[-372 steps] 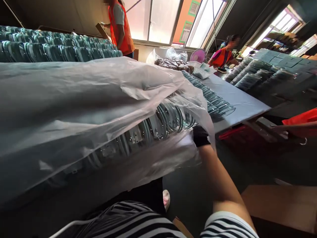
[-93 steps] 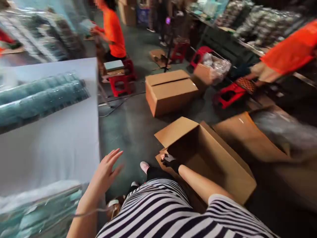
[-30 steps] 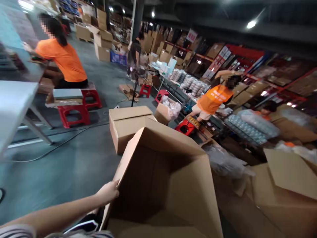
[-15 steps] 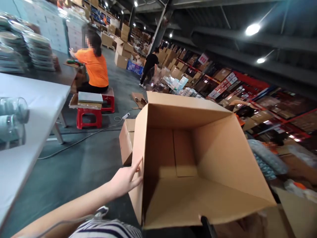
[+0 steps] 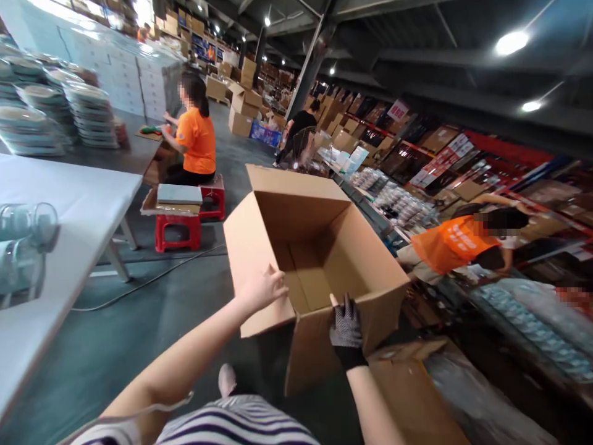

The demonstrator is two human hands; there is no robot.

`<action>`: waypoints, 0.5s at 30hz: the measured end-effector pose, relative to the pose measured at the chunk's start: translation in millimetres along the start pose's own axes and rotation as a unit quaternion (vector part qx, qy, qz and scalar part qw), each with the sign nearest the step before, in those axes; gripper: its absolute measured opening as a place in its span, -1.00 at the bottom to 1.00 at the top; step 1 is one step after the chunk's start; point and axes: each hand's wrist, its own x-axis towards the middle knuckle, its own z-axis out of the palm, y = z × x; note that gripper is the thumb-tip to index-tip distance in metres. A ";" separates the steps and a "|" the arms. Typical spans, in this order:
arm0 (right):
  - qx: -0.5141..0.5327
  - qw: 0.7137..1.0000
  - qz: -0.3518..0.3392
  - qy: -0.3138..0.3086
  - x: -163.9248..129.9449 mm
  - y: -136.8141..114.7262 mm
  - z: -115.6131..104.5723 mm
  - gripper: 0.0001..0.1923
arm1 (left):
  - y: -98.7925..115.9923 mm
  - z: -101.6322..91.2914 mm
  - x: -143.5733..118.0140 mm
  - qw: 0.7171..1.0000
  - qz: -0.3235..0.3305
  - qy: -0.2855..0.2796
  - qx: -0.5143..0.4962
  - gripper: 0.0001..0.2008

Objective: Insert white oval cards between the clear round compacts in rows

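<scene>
A large open cardboard box [image 5: 303,247] is in front of me, its flaps folded outward and nothing visible inside. My bare left hand [image 5: 264,289] is closed on the box's left edge, near the front corner, with its fingers curled over the rim. On the near wall, my right hand [image 5: 346,324], in a grey and black glove with bare fingertips, has its fingers hooked over the top edge. The left flap slopes outward beneath my left forearm, and the near flap hangs down.
At left is a white table [image 5: 92,185] with wrapped clear items. Red stools [image 5: 178,232] stand beside a seated person in orange [image 5: 197,142]. Another orange-vested person [image 5: 456,244] bends over the right-hand bench. A flattened carton [image 5: 412,395] lies at lower right; a cable [image 5: 152,290] crosses the floor.
The box has moved lower and farther from me, its opening now facing more upward. My right hand has come into view on its near edge. The person at right now shows more fully.
</scene>
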 end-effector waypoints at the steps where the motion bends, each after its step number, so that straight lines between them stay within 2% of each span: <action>1: 0.000 0.999 -0.039 -0.010 13.0 -3.5 -2.0 -0.27 | 2.1 -2.6 11.5 1.000 -0.007 0.011 0.012 -0.57; 3: 0.025 0.995 -0.094 -0.038 34.0 -4.5 -7.0 -0.40 | 0.8 -5.0 22.8 0.999 -0.035 0.022 0.021 -0.61; 5: 0.066 0.988 -0.127 -0.058 47.0 -0.2 -8.5 -0.51 | -6.8 -1.0 20.9 0.997 -0.064 0.028 0.016 -0.63; 7: 0.112 0.982 -0.142 -0.048 52.0 4.2 -3.4 -0.59 | -15.9 9.4 13.6 0.996 -0.079 0.046 0.009 -0.64; 11: 0.205 0.966 -0.136 0.083 51.5 4.2 15.5 -0.73 | -21.6 29.3 10.5 0.991 -0.074 0.108 -0.012 -0.69; 13: 0.230 0.953 -0.144 0.136 52.6 2.8 21.5 -0.75 | -20.0 29.9 14.5 0.989 -0.081 0.125 -0.010 -0.71; 15: 0.245 0.941 -0.178 0.152 54.4 3.2 26.0 -0.73 | -19.6 25.5 15.5 0.988 -0.084 0.132 -0.004 -0.72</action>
